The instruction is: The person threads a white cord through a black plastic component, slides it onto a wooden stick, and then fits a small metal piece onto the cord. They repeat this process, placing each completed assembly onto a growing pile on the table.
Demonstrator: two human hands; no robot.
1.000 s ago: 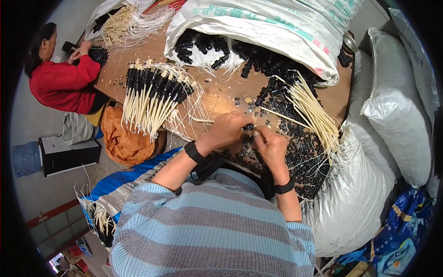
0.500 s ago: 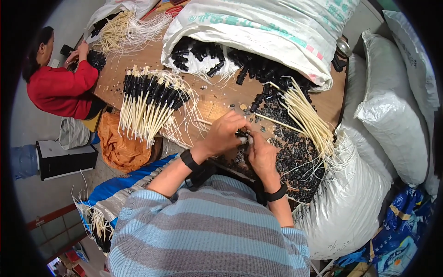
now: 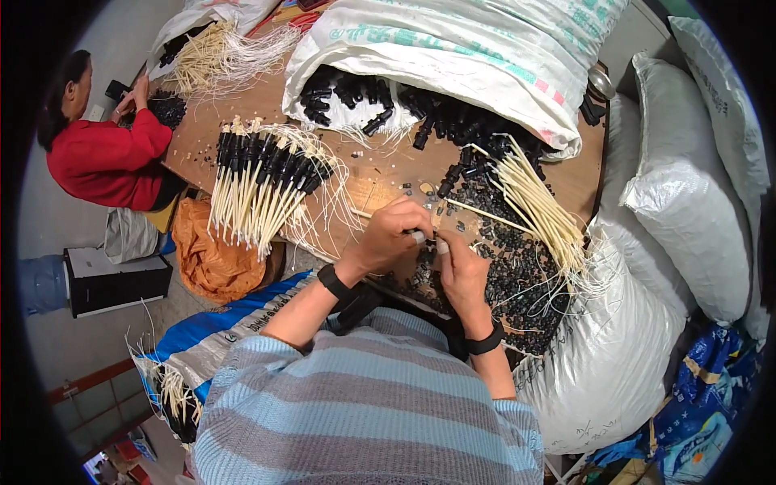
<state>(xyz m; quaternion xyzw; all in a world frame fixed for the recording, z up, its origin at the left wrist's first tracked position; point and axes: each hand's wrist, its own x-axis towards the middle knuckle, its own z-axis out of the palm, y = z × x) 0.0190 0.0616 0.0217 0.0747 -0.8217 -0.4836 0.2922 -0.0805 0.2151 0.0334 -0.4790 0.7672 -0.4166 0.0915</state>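
My left hand is closed around a thin cream tube, whose end pokes out on its left side. My right hand is close beside it at the table's near edge, thumb and forefinger pinched. A small dark piece shows between the fingertips, too hidden to name. Small black parts lie loose beside and under my right hand. A bundle of cream tubes with white wires rests on them to the right. Left of my hands lies a row of cream tubes with black sockets.
A white woven sack spills black sockets across the far table. Full white sacks crowd the right side. At the far left, a person in red works by another tube pile. An orange bag stands below the table's left edge.
My fingertips have drawn slightly apart, and the black piece between them shows less. My right hand has tilted a little. The tube in my left hand has shifted slightly right.
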